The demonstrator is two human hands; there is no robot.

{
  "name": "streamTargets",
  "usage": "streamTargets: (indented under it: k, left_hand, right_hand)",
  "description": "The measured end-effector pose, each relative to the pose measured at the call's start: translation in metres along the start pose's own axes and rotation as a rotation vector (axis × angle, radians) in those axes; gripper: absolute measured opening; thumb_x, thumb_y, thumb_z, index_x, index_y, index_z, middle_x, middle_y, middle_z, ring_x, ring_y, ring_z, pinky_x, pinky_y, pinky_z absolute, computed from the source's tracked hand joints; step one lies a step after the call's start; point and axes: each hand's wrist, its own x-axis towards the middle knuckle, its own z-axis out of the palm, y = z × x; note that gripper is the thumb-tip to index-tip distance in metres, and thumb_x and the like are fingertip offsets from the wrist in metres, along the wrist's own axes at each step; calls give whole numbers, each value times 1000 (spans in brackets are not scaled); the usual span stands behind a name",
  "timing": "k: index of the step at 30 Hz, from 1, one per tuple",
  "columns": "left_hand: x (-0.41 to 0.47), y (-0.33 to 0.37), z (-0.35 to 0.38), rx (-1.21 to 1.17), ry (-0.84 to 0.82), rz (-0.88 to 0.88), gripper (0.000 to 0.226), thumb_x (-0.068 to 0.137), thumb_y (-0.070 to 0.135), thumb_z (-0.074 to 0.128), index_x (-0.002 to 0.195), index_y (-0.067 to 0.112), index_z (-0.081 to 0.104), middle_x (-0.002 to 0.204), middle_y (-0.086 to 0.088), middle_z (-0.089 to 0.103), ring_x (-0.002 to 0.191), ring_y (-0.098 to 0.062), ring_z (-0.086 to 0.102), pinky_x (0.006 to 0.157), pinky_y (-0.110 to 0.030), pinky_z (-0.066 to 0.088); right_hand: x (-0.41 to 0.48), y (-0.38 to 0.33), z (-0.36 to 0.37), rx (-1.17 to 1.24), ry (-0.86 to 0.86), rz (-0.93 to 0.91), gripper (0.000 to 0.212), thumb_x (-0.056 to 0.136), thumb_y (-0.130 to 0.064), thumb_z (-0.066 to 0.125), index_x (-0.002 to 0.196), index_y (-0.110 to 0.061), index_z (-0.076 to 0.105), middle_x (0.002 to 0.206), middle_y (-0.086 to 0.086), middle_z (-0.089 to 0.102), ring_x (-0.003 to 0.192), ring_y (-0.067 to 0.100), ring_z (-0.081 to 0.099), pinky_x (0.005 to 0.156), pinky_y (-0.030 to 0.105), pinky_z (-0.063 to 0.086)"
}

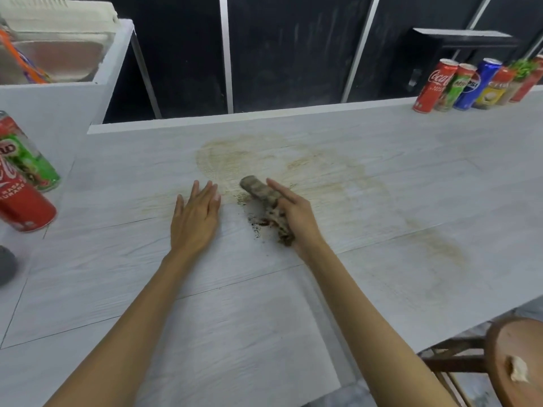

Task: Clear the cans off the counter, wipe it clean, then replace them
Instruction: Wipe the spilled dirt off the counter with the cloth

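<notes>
My right hand (296,214) grips a dirty, rolled-up cloth (264,198) on the white counter (293,289), with dark crumbs gathered just left of it. My left hand (197,212) lies flat on the counter beside the cloth, fingers straight. Brown smeared stains (264,160) spread across the counter beyond and to the right of my hands. A red Coca-Cola can (23,207) and a green Milo can (26,160) stand at the left edge. Several cans (467,85) stand in a row at the far right corner.
A raised white ledge with a sink (58,54) and a dish rack sits at the back left. A round wooden stool (517,362) with a crumpled tissue on it stands at the lower right, below the counter's front edge. Dark panels line the back.
</notes>
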Motion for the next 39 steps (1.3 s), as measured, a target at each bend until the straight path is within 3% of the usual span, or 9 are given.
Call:
streamTargets:
  k: [6,9,18,21,24,27,29,34,39]
  left_hand:
    - [1,0,0,4,-9,0,51,99,39,17,145,18,26,154,8,21,144,-5,2,118,-35,-4]
    - [2,1,0,1,-11,-7,51,99,39,17,145,19,26,154,8,21,144,-5,2,118,-35,-4]
    - [3,1,1,8,-18,-17,52,98,41,17,145,20,27,154,9,21,144,-5,2,118,-35,-2]
    - [2,1,0,8,-4,-17,52,98,41,17,144,20,27,154,8,22,144,-5,2,118,-35,-3]
    - [2,0,0,15,1,-21,52,99,41,17,144,19,27,154,8,21,144,-5,2,118,-35,-3]
    - [3,0,1,43,-3,-40,53,98,42,16,145,19,26,154,8,21,144,-5,2,118,-35,-3]
    - [4,0,2,44,1,-44,53,98,42,16,145,19,26,154,8,21,144,-5,2,118,-34,-3]
    - [4,0,2,26,15,-61,52,99,41,17,145,19,27,154,8,21,144,-5,3,117,-33,-3]
    - [0,2,0,17,21,-29,51,99,39,18,144,18,29,153,6,23,144,-6,4,118,-33,-2]
  right_hand:
    - [31,-15,-78,-462,348,-25,47,89,-2,37,132,-15,52,109,9,65,75,12,60,64,22,45]
    - [40,-5,-68,-878,237,-64,46,93,-10,39,139,-14,41,150,12,30,128,31,42,103,37,36]
    - [8,16,9,-822,-67,-229,47,90,-8,45,137,-16,46,151,11,30,136,26,35,108,33,30]
    - [9,9,-1,-479,-105,-130,44,88,-3,43,126,-20,58,126,13,60,89,13,60,75,18,47]
    - [33,-1,-22,-402,-42,-116,41,90,-2,41,123,-16,61,63,-8,65,39,2,34,40,14,29]
    - [67,-17,-26,-652,-136,-154,42,90,-3,43,127,-16,57,123,6,62,94,15,63,74,17,45]
    - [83,-19,-21,-830,-242,-176,45,89,-2,45,131,-15,53,146,6,40,134,20,39,98,14,29]
    - [78,-12,-10,-906,-389,-300,49,83,2,47,125,-20,59,143,4,43,97,15,63,75,12,48]
    - [49,-9,-21,-869,-510,-312,52,80,6,45,119,-23,63,141,2,48,111,34,59,73,44,53]
